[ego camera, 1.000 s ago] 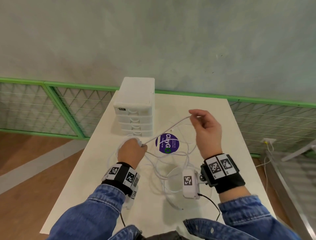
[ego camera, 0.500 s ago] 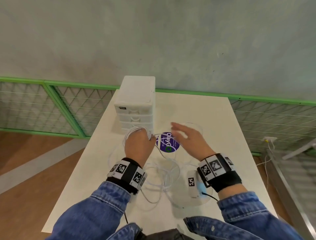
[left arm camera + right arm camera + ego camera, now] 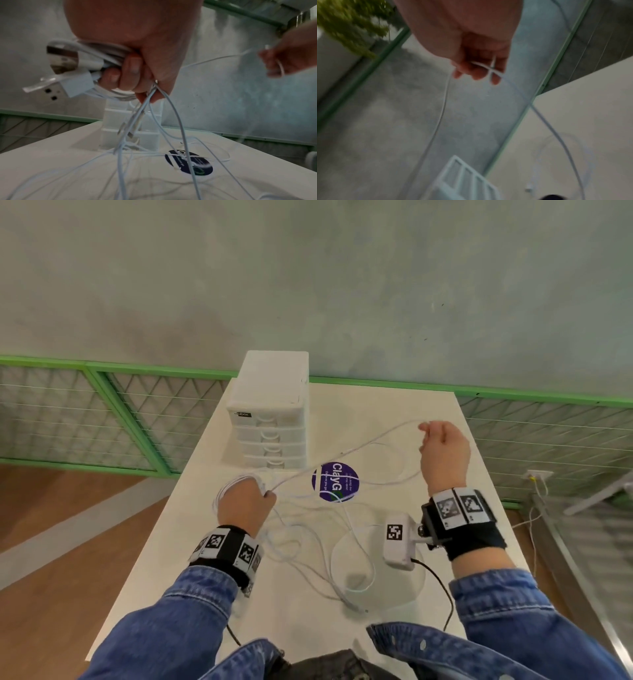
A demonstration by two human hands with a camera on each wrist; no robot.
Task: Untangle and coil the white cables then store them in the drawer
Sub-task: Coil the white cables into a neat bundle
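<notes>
My left hand [image 3: 248, 501] is fisted round a coil of white cable [image 3: 109, 54] with a USB plug [image 3: 75, 84] sticking out, held above the table [image 3: 394, 412] just in front of the white drawer unit [image 3: 270, 412]. From it a strand of white cable [image 3: 346, 451] runs up to my right hand [image 3: 442, 446], raised at the right, which pinches it [image 3: 488, 66] between curled fingers. More white cable lies tangled in loops [image 3: 308, 535] between my wrists. All the drawers look closed.
A purple round sticker [image 3: 335, 481] is on the table behind the tangle. A loose connector end [image 3: 358, 607] lies near the front edge. Green mesh fencing and a grey wall stand behind the table; wooden floor drops away at the left.
My right hand has swung from beside the left hand, up and out to the right, drawing a strand of cable taut. The left hand has kept its coil and dropped back slightly.
</notes>
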